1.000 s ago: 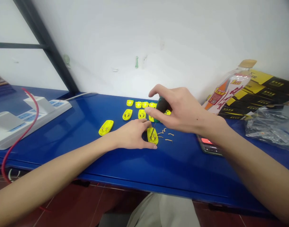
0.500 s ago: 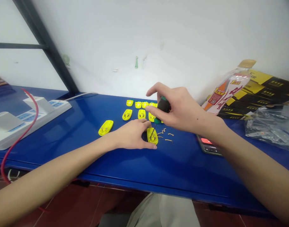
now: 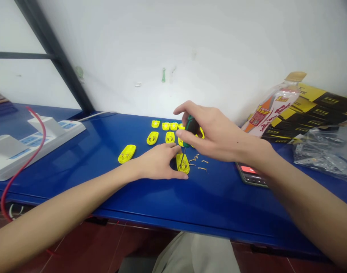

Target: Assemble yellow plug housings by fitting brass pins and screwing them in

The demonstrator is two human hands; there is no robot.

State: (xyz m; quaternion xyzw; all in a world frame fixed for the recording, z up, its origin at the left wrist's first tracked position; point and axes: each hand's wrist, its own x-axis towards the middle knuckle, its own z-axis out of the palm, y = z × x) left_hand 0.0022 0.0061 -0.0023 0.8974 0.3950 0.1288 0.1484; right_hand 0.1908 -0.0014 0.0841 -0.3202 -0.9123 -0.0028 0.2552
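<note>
Between the thumb and fingers of my left hand (image 3: 159, 163) a yellow plastic shell (image 3: 183, 168) is held down on the blue table (image 3: 150, 204). My right hand (image 3: 210, 129) grips a green and black screwdriver (image 3: 190, 127) from above, its shaft tilted and its tip inside that shell, near small metal parts. Several thin brass-coloured strips (image 3: 202, 168) lie just right of the shell. Behind my hands stand rows of more yellow pieces, among them an open shell (image 3: 153, 138) and a small yellow part (image 3: 155, 124). Another yellow shell (image 3: 127, 154) lies beyond my left forearm.
A white power strip (image 3: 34, 146) and a red cable (image 3: 22, 167) occupy the left side. At right are a phone (image 3: 252, 178), a drink bottle (image 3: 272, 106), stacked yellow-black boxes (image 3: 315, 110) and a clear plastic bag (image 3: 321, 151) of parts. A white wall backs the table.
The screwdriver handle has shifted slightly left and stands more upright, my right hand moving with it. My left hand and the shell look the same.
</note>
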